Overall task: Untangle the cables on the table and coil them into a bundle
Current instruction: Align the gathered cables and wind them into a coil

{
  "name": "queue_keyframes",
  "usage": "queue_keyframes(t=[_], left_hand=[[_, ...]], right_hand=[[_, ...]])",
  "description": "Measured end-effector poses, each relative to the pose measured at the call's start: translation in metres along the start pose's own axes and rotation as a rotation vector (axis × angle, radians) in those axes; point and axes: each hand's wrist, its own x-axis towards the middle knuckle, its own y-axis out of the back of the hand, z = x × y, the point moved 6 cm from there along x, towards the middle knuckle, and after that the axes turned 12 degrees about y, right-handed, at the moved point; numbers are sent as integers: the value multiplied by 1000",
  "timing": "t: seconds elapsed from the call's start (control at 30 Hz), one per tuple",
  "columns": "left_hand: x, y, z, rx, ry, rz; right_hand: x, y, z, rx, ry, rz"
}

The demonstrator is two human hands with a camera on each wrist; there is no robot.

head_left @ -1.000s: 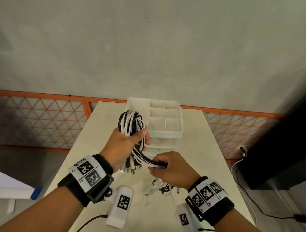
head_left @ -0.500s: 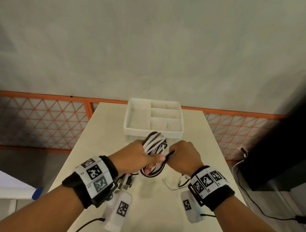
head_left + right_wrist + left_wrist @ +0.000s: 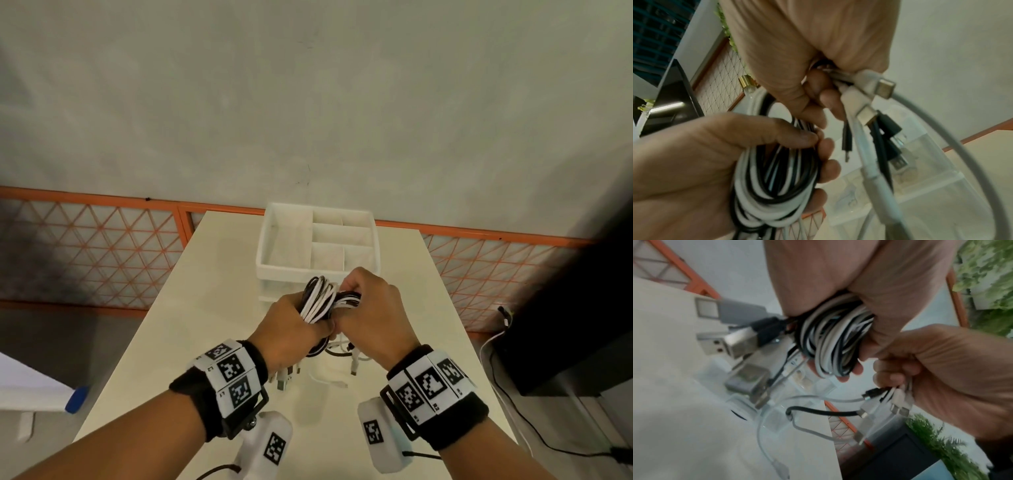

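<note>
A coil of black and white cables (image 3: 320, 299) is held above the cream table (image 3: 205, 329), just in front of the organiser. My left hand (image 3: 294, 325) grips the coil (image 3: 830, 340) (image 3: 772, 181) with fingers curled round it. My right hand (image 3: 371, 313) holds the cables' loose ends against the coil; several plugs (image 3: 875, 100) (image 3: 894, 402) stick out of its fist. USB plugs (image 3: 286, 377) (image 3: 735, 340) hang below my left hand. One white cable end (image 3: 329, 378) trails on the table.
A white compartment organiser (image 3: 318, 246) stands on the table right behind my hands. An orange lattice fence (image 3: 92, 246) runs behind the table. A black cabinet (image 3: 579, 308) stands at the right, with cords on the floor (image 3: 513, 421).
Both hands have come together in front of the organiser. My right hand has carried the loose ends up and over the coil, wrapping them round it. The coil sits lower than one second ago.
</note>
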Motion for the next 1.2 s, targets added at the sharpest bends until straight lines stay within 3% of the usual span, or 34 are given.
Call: queue_keyframes(t=[0.13, 0.2, 0.37, 0.53, 0.6, 0.7, 0.8, 0.9, 1.2], left_hand=[[8, 19, 1, -173, 47, 221], [12, 31, -3, -276, 107, 256], [12, 33, 4, -219, 90, 157], [3, 14, 17, -172, 2, 13], [2, 6, 21, -271, -9, -42], [1, 7, 26, -388, 11, -18], [1, 16, 24, -439, -2, -11], [-4, 16, 25, -475, -7, -82], [-10, 10, 28, -514, 17, -210]], right_hand=[[2, 3, -3, 72, 42, -4], [4, 9, 5, 107, 10, 16], [-1, 9, 0, 131, 96, 121], [-11, -9, -26, -51, 389, 329], [-16, -24, -35, -162, 446, 302], [-19, -37, -39, -143, 455, 212], [-18, -31, -39, 20, 439, 76], [-12, -21, -36, 289, 295, -38], [-6, -15, -24, 294, 278, 30]])
